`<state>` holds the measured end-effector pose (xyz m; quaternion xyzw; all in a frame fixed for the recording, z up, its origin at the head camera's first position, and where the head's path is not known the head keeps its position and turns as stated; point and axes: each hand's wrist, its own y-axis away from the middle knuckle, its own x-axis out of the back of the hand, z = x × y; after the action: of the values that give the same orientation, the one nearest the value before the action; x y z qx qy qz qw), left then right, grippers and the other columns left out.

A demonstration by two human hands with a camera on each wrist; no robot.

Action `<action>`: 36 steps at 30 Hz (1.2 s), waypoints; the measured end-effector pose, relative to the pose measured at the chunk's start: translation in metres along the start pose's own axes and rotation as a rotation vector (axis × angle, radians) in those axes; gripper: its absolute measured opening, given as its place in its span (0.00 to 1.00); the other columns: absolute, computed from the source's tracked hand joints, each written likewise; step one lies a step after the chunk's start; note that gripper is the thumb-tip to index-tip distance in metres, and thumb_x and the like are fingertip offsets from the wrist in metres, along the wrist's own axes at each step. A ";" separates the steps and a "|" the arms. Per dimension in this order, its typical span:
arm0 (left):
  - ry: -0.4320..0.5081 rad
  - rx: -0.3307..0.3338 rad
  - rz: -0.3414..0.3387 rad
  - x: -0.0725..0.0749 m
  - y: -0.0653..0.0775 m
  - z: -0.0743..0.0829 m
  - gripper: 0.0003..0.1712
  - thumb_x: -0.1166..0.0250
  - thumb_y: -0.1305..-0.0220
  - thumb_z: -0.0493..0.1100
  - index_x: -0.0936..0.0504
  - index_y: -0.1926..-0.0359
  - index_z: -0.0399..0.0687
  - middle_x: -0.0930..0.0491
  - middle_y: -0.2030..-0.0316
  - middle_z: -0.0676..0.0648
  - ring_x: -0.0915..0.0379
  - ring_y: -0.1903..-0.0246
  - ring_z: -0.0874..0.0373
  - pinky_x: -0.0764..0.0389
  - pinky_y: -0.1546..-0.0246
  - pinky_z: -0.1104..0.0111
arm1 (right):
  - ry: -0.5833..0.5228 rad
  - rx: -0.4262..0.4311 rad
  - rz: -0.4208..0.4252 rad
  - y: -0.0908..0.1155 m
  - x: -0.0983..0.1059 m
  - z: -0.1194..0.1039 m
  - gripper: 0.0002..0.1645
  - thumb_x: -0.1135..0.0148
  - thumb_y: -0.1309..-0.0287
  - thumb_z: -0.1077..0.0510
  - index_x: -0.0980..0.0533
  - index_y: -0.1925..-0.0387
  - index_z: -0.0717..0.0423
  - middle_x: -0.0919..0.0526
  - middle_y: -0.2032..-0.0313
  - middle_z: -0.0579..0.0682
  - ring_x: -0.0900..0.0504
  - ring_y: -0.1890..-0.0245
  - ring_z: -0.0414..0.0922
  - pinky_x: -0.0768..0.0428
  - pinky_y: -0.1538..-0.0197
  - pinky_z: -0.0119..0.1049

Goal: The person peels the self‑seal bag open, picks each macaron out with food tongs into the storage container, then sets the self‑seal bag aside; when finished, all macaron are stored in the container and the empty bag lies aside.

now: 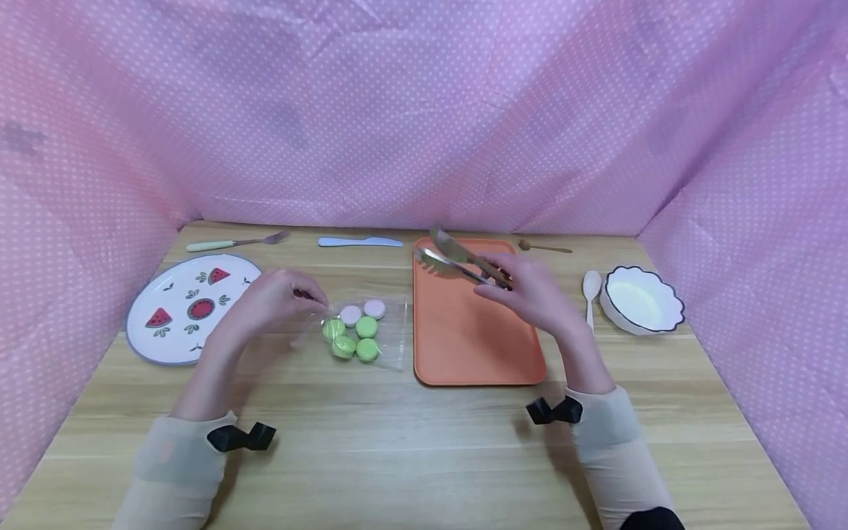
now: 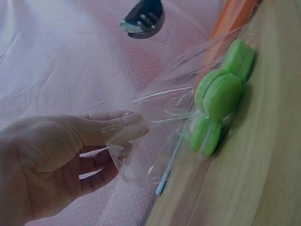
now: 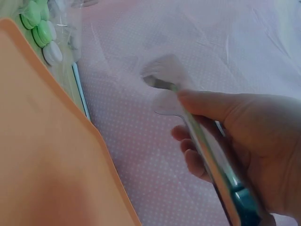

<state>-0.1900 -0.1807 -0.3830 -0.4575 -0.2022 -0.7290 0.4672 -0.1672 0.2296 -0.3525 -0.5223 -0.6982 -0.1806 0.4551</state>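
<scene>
We've got watermelon-print plate (image 1: 177,298) at left of table (image 1: 397,456), green-handled fork (image 1: 235,242) behind it. Pale-blue knife (image 1: 360,241) lies along back edge, right of fork. Farther right, small brown knob-ended stick (image 1: 546,247). White spoon (image 1: 592,287) just beside scalloped, dark-rimmed bowl (image 1: 641,298) at right. Pink dotted cloth (image 1: 424,125) behind, both sides.

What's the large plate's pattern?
Red watermelon and green leaves on white; the plate shows best in the head view.

- You work in a staged tabletop setting, the room beyond it hidden.
- Pink dotted cloth (image 1: 424,110) walls your wood-grain table (image 1: 397,456) on three sides.
- You face a plate (image 1: 175,294), bowl (image 1: 639,298), spoon (image 1: 592,285).
</scene>
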 end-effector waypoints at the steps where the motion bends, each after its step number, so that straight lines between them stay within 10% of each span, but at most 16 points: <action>1: -0.005 0.000 0.004 0.001 0.000 0.000 0.06 0.30 0.47 0.52 0.13 0.72 0.59 0.16 0.72 0.63 0.23 0.70 0.67 0.26 0.66 0.71 | 0.004 0.007 -0.027 0.001 0.000 0.000 0.26 0.37 0.45 0.41 0.27 0.44 0.37 0.22 0.69 0.38 0.28 0.74 0.39 0.30 0.71 0.35; 15: 0.071 0.142 -0.012 0.003 0.001 -0.003 0.07 0.27 0.51 0.47 0.16 0.75 0.68 0.16 0.74 0.63 0.24 0.72 0.65 0.28 0.66 0.72 | 0.098 0.062 -0.214 0.006 -0.010 -0.009 0.23 0.36 0.43 0.48 0.25 0.44 0.41 0.17 0.56 0.38 0.24 0.65 0.37 0.26 0.61 0.36; 36: 0.093 0.011 0.022 0.006 0.006 -0.022 0.03 0.28 0.48 0.49 0.13 0.75 0.60 0.16 0.75 0.61 0.25 0.72 0.69 0.30 0.68 0.77 | 0.262 0.122 -0.195 0.005 -0.042 -0.030 0.17 0.36 0.43 0.50 0.23 0.50 0.36 0.18 0.63 0.34 0.20 0.63 0.35 0.23 0.60 0.39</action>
<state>-0.1966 -0.2024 -0.3898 -0.4226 -0.1794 -0.7433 0.4866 -0.1479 0.1859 -0.3722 -0.3955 -0.6900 -0.2475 0.5534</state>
